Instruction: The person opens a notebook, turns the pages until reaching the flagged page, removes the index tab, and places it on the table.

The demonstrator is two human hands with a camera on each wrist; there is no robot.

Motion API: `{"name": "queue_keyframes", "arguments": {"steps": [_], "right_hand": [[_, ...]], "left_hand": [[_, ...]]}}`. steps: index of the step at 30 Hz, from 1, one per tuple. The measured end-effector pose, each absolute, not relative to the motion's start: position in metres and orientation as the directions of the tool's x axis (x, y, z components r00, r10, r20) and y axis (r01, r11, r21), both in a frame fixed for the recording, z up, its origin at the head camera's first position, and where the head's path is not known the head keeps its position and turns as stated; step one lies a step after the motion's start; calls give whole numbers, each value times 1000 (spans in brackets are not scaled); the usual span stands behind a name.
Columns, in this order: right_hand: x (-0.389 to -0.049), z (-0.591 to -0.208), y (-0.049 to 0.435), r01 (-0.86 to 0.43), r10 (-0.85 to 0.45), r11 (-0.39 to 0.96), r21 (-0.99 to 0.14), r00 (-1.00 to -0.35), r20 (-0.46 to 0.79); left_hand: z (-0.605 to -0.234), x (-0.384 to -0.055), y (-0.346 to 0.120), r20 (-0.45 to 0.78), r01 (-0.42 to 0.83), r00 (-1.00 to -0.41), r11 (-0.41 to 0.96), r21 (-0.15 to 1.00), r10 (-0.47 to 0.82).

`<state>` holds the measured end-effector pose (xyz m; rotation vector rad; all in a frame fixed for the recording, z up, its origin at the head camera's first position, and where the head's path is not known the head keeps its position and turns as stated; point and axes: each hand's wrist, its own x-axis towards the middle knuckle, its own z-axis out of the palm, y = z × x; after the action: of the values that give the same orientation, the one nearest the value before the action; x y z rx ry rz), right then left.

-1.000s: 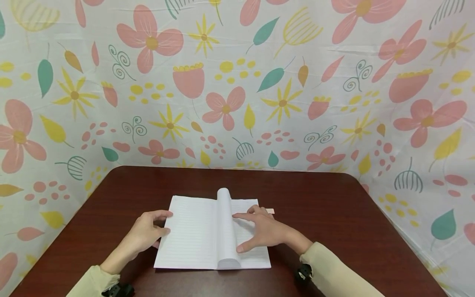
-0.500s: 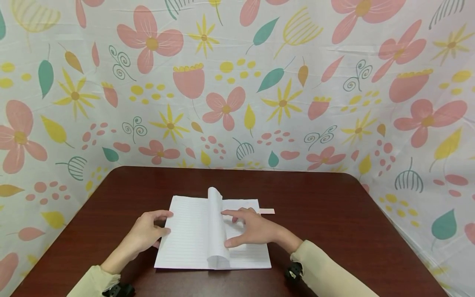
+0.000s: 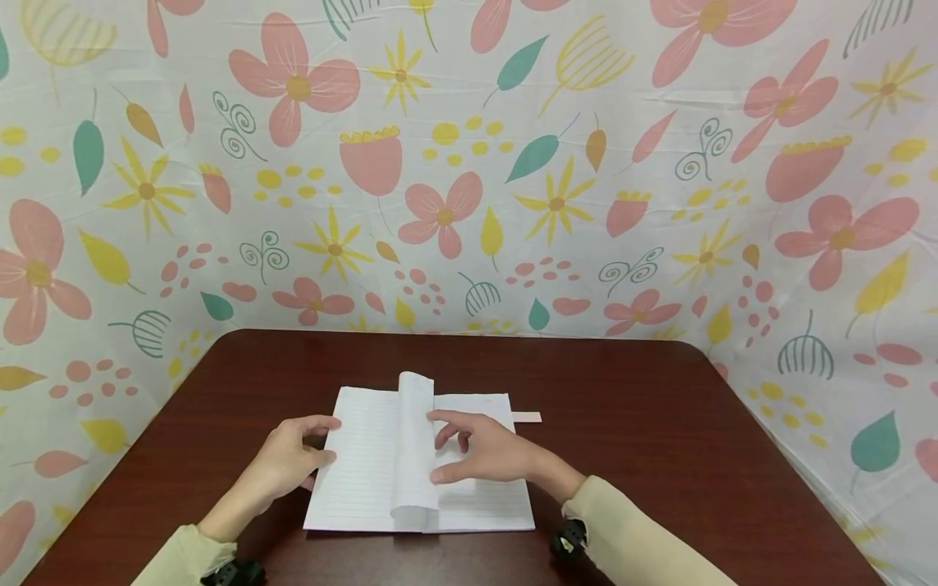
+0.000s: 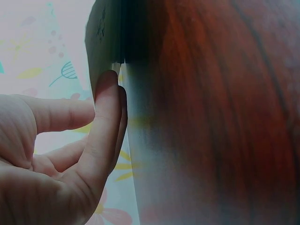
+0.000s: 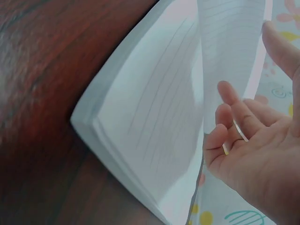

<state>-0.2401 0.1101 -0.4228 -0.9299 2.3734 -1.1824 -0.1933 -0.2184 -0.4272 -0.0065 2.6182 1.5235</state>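
Note:
An open lined notebook [image 3: 366, 456] lies on the brown table. Its left edge is held by my left hand [image 3: 287, 457], with the thumb and a finger over the page. In the left wrist view, fingers of the left hand [image 4: 89, 150] bend at the cover's edge. A lined page [image 3: 414, 456] stands bowed up near the middle, curling leftward. Against its right side, the thumb and forefinger of my right hand [image 3: 491, 449] touch it, fingers loosely extended. The right wrist view shows the right hand [image 5: 258, 136] beside the raised page, palm visible.
A pale pink strip [image 3: 528, 417] sticks out past the notebook's right edge. Dark brown wood of the table [image 3: 645, 456] surrounds the notebook. Behind the table hangs a white cloth [image 3: 469, 244] printed with flowers.
My right hand has moved left, and the bowed page has shifted left with it, past the notebook's middle. More of the pink strip shows. The left hand has stayed put.

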Motion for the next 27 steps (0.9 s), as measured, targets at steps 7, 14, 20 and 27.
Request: {"name": "queue_keyframes", "arguments": {"steps": [7,14,20,27], "right_hand": [[-238,-423,102,-395,-668,395,-830,-744,36],[-237,-424,93,-401,-660,387,-830,-750,55],[-236,-422,86,-420,-662,385,-822,-746,72],[-237,-421,77,-435,-670,369,-821,-737,89]], "left_hand": [[-428,-193,-218,-94,-56,-994,490,870,53],[-427,-193,-218,-94,-60,-994,480,875,48],[-428,-193,-217,-96,-61,-994,472,879,49],[-426,-193,-218,-97,-60,-994,478,876,52]]}}
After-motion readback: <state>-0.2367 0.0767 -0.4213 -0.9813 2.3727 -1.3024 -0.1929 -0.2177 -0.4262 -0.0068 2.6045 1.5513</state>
